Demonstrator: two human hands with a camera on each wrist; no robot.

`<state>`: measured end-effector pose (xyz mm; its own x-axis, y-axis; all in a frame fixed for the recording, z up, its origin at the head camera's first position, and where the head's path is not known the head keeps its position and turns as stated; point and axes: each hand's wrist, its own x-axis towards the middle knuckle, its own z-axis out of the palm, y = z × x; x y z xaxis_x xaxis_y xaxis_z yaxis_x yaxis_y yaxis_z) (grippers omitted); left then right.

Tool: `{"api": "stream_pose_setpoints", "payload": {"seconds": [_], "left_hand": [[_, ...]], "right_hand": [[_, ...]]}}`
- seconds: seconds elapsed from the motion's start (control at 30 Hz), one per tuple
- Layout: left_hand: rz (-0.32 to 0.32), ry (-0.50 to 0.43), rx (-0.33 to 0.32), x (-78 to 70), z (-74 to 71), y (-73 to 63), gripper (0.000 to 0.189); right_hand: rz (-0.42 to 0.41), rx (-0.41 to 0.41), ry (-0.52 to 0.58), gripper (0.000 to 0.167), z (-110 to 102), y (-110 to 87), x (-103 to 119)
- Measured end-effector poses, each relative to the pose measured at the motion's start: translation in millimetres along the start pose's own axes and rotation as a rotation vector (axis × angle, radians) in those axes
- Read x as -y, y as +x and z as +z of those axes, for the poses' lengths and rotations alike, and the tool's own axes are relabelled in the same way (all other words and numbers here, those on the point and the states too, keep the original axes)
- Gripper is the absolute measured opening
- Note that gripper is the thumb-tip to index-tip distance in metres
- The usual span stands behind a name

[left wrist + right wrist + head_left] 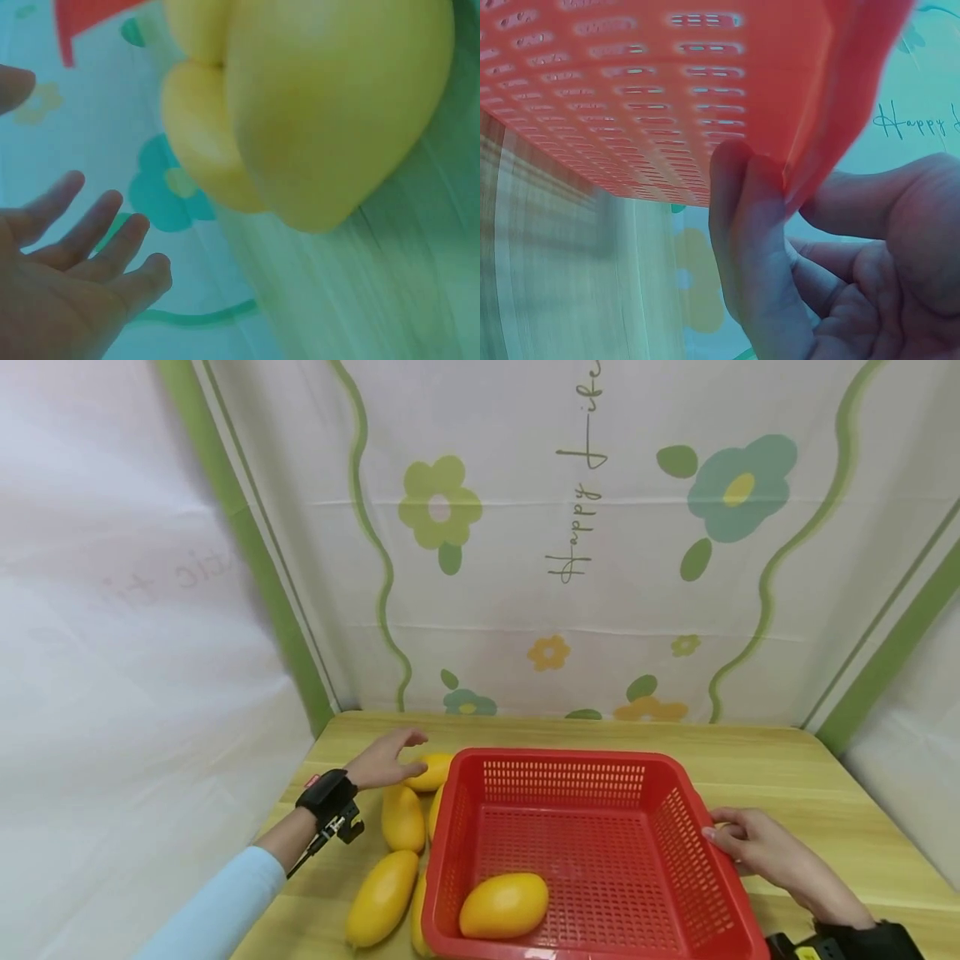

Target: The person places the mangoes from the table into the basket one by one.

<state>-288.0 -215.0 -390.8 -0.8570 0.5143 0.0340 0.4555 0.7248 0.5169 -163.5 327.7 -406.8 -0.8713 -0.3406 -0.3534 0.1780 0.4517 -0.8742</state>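
A red plastic basket with slotted walls stands on the table, and one yellow mango lies in its near left corner. My right hand pinches the basket's right rim; in the right wrist view the thumb is on one side of the rim and fingers on the other. My left hand hovers beside the far mango, its fingers spread and loosely bent, holding nothing. More mangoes, such as the near one, lie left of the basket, some partly hidden by its wall.
The wooden table reaches back to a white curtain printed with flowers. Further white cloth hangs at the left side. Both wrists carry black camera straps.
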Motion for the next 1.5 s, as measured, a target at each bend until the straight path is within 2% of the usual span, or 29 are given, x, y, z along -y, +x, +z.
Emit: {"api": "stream_pose_setpoints", "payload": {"seconds": [0.13,0.3,0.57,0.67,1.0,1.13,1.3,1.5], "left_hand": [[-0.016,0.010,0.055,10.4,3.2,12.6,0.059],[-0.039,0.053,0.133,16.7,7.8,27.0,0.062],[-0.157,0.011,0.290,16.0,14.3,40.0,0.070],[-0.160,0.020,0.322,14.2,16.5,42.9,0.069],[-0.178,0.074,0.383,14.3,20.0,47.3,0.055],[-0.175,0.063,0.381,14.5,20.2,47.8,0.051],[-0.158,0.094,0.382,15.4,20.5,49.5,0.049],[-0.211,0.116,0.340,15.4,23.2,49.7,0.051]], "right_hand": [[-0.005,-0.005,-0.009,0.061,0.1,1.9,0.3],[0.000,-0.002,-0.001,0.060,0.1,0.8,1.0],[0.005,0.005,0.020,0.062,1.1,-0.4,-0.2],[0.002,0.009,0.020,0.064,0.6,-0.3,-0.7],[-0.016,0.008,0.026,0.067,0.4,-0.5,-3.3],[-0.010,-0.001,0.013,0.069,-0.6,-0.7,-3.9],[0.004,-0.017,0.010,0.071,0.2,-0.8,-4.2],[0.010,-0.031,0.007,0.068,1.4,-0.2,-4.4]]}}
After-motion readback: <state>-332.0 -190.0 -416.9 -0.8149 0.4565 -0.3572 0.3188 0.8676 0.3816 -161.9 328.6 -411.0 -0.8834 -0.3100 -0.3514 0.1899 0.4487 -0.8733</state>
